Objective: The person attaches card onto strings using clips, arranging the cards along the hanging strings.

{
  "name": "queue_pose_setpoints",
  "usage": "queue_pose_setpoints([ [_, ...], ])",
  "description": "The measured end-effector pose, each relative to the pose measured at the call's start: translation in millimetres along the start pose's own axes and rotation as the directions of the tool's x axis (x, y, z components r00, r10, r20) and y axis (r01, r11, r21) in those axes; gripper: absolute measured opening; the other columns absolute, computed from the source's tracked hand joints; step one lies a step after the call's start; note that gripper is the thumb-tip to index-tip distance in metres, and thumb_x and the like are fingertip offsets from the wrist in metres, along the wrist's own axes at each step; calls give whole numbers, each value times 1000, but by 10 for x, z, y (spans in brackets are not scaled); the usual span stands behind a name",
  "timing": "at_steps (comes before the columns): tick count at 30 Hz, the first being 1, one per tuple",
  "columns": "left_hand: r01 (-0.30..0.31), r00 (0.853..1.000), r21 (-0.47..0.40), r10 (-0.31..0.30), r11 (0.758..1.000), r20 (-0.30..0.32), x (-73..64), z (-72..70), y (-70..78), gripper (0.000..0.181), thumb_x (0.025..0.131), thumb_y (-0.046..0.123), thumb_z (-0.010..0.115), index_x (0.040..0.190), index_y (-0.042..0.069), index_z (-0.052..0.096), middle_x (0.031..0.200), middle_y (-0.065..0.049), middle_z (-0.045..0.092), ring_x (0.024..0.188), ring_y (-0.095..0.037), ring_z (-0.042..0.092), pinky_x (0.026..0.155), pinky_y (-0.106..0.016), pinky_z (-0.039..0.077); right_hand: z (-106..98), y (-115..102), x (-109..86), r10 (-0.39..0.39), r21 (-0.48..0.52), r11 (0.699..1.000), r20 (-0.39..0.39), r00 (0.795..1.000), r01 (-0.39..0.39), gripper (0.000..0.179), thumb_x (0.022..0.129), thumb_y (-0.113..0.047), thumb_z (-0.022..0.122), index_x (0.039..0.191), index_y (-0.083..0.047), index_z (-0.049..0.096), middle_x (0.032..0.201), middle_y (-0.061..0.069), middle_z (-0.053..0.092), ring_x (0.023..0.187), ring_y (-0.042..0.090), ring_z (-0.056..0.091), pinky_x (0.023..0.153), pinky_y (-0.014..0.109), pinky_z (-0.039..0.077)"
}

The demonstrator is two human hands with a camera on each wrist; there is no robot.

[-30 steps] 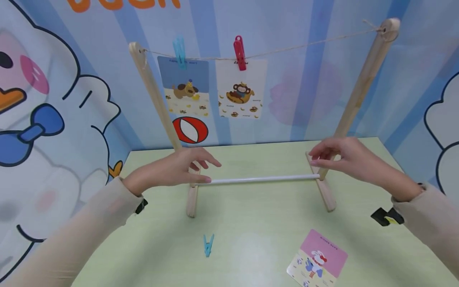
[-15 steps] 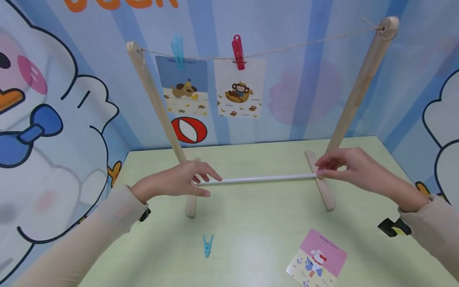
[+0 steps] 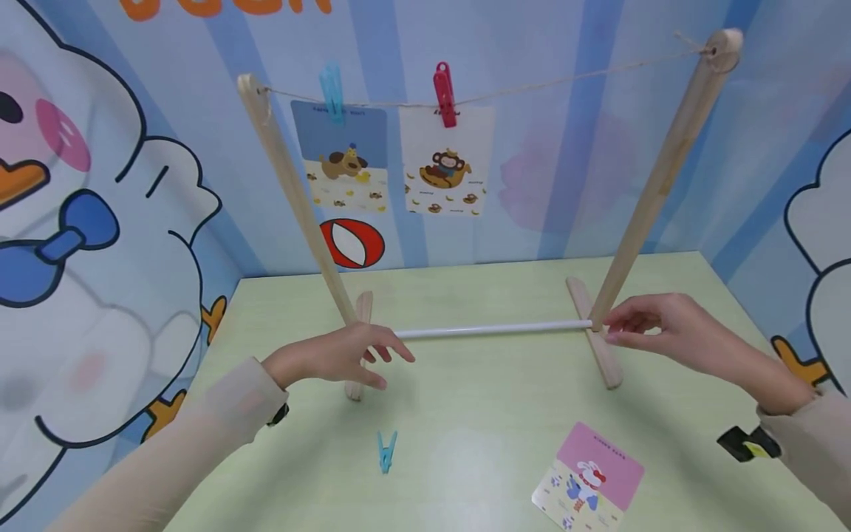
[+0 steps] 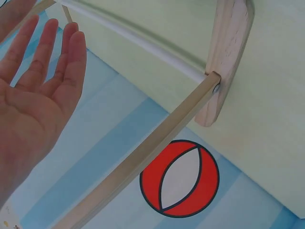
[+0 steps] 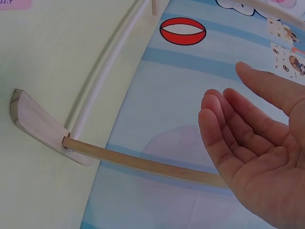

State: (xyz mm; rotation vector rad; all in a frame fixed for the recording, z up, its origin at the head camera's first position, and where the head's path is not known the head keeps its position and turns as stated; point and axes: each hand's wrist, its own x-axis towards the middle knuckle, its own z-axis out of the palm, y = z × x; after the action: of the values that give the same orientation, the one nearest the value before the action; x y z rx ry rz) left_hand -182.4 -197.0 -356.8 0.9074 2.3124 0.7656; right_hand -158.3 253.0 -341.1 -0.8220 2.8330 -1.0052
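Observation:
My left hand (image 3: 349,356) hovers in front of the left foot of a wooden drying rack, fingers relaxed and holding nothing. By the rack's right post (image 3: 654,188) is my right hand (image 3: 665,326), its fingers loosely bent around an empty palm, as the right wrist view shows. A blue clothespin (image 3: 333,92) and a red clothespin (image 3: 445,94) clip a dog card (image 3: 343,159) and a monkey card (image 3: 447,162) to the string (image 3: 565,83). Lying on the table are another blue clothespin (image 3: 386,451) and a pink rabbit card (image 3: 588,476).
A white rod (image 3: 492,329) joins the rack's two feet low over the pale green table (image 3: 465,421). Behind the rack stands a blue striped backdrop (image 3: 545,162) with a printed red-and-white ball (image 3: 352,243). A cartoon duck wall (image 3: 80,310) borders the left.
Both hands have moved down toward the front of the table, and the right hand has also drifted to the right. The cards and clothespins have stayed in place.

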Motion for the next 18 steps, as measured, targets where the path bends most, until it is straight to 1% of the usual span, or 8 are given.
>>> queue_pose_setpoints([
  [7, 21, 1000, -24, -21, 999, 18, 19, 65, -55, 46, 78, 15, 74, 119, 31, 58, 120, 15, 53, 103, -11, 53, 87, -30, 45, 83, 119, -96, 43, 45, 998, 21, 999, -44, 22, 82, -21, 70, 100, -9, 66, 84, -3, 64, 72, 8, 60, 62, 24, 52],
  [10, 33, 999, -35, -32, 999, 32, 17, 94, -93, 45, 79, 15, 73, 118, 31, 58, 119, 16, 53, 104, -11, 52, 88, -33, 44, 135, 162, -132, 60, 70, 996, 38, 998, -62, 23, 82, -22, 70, 100, -9, 65, 84, -3, 64, 72, 8, 60, 62, 24, 52],
  [13, 38, 997, -38, -35, 999, 63, 10, 144, -144, 43, 81, 16, 72, 118, 31, 58, 118, 15, 52, 104, -10, 51, 90, -37, 43, 201, 202, -179, 74, 104, 991, 63, 995, -80, 25, 82, -22, 69, 101, -7, 65, 85, -3, 63, 73, 8, 60, 63, 24, 51],
  [16, 25, 995, -37, -21, 999, 100, -3, 205, -205, 41, 82, 16, 70, 119, 29, 58, 119, 14, 52, 105, -11, 50, 91, -41, 42, 267, 241, -228, 78, 145, 985, 89, 993, -91, 26, 83, -21, 68, 103, -5, 65, 86, -2, 63, 73, 9, 60, 62, 24, 51],
  [18, 17, 993, -34, -12, 999, 118, -11, 241, -242, 41, 83, 15, 69, 120, 28, 57, 120, 14, 52, 106, -11, 50, 91, -40, 41, 307, 272, -258, 81, 163, 982, 98, 992, -96, 25, 83, -20, 68, 103, -5, 65, 85, -1, 64, 73, 9, 61, 62, 25, 51],
])
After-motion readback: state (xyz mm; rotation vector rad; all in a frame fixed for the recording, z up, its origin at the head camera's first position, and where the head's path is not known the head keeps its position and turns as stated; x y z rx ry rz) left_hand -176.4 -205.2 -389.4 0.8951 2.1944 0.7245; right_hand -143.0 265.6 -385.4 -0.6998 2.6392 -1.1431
